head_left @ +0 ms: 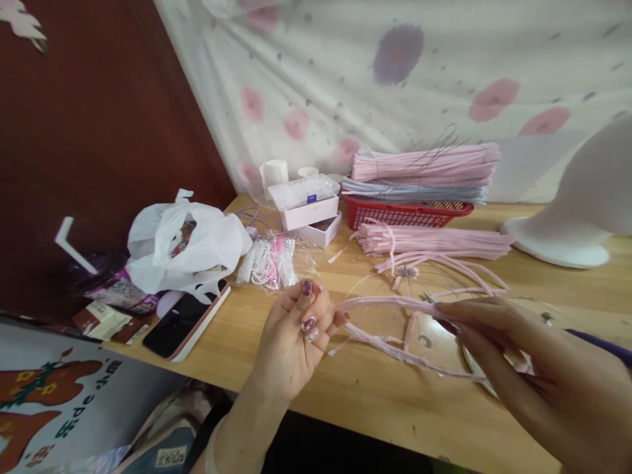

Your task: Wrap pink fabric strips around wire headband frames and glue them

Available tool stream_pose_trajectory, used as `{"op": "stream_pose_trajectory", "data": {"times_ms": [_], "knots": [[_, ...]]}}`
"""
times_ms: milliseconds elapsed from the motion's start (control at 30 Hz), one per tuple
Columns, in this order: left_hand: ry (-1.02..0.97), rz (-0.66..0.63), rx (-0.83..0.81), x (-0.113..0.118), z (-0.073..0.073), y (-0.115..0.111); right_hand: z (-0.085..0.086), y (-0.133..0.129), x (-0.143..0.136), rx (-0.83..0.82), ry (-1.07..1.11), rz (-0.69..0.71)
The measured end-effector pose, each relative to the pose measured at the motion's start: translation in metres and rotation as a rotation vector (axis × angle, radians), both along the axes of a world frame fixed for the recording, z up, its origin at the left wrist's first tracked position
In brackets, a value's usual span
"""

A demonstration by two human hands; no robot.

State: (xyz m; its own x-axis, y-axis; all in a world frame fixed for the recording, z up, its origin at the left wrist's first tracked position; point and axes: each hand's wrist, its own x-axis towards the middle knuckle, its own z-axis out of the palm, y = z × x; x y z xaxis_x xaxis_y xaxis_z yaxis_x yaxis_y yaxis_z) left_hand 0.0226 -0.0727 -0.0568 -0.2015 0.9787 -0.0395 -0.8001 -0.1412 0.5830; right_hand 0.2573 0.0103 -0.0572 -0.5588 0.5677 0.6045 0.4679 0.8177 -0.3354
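Near the table's front edge, my left hand (299, 339) is closed, its fingertips curled in against the thumb. Whatever the fingers pinch is too small to make out. To the right, my right hand (538, 368) grips a pink fuzzy pipe cleaner (382, 301) between thumb and fingers. This strand runs left and ends close to my left hand's curled fingers. Below it, more pink strands (419, 361) slant down to the right, partly hidden behind my right hand. Loose bent pink stems and a small fuzzy flower-like piece (407, 271) with thin wires lie just beyond.
Behind lie a tied bundle of pink pipe cleaners (439, 241) and a red basket (368, 214) bearing more bundles. White boxes (311, 214), bagged beads (269, 261), a phone (180, 322), a white plastic bag (153, 227) and a drink straw (74, 243) stand left. A white stand (557, 247) is right.
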Motion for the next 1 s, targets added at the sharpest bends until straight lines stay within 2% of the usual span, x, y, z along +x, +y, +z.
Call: {"op": "stream_pose_trajectory", "data": {"times_ms": [167, 400, 633, 867, 933, 1000], "knots": [[0.012, 0.012, 0.034, -0.001, -0.003, 0.0, -0.001, -0.004, -0.003, -0.07, 0.023, -0.027], [0.077, 0.145, -0.006, -0.003, -0.009, 0.0, -0.002, -0.005, -0.001, -0.054, 0.008, -0.023], [0.235, 0.108, 0.085, -0.01, -0.016, 0.001, 0.003, -0.005, -0.005, -0.008, -0.015, -0.01], [0.237, 0.07, 0.063, -0.01, -0.018, -0.002, 0.003, -0.005, -0.006, -0.004, -0.029, -0.014], [0.273, 0.107, 0.059, -0.011, -0.016, -0.002, 0.004, -0.005, -0.006, 0.001, -0.025, -0.015], [0.367, 0.224, 0.053, -0.014, -0.015, -0.003, 0.006, -0.005, -0.007, 0.018, -0.037, -0.003]]}}
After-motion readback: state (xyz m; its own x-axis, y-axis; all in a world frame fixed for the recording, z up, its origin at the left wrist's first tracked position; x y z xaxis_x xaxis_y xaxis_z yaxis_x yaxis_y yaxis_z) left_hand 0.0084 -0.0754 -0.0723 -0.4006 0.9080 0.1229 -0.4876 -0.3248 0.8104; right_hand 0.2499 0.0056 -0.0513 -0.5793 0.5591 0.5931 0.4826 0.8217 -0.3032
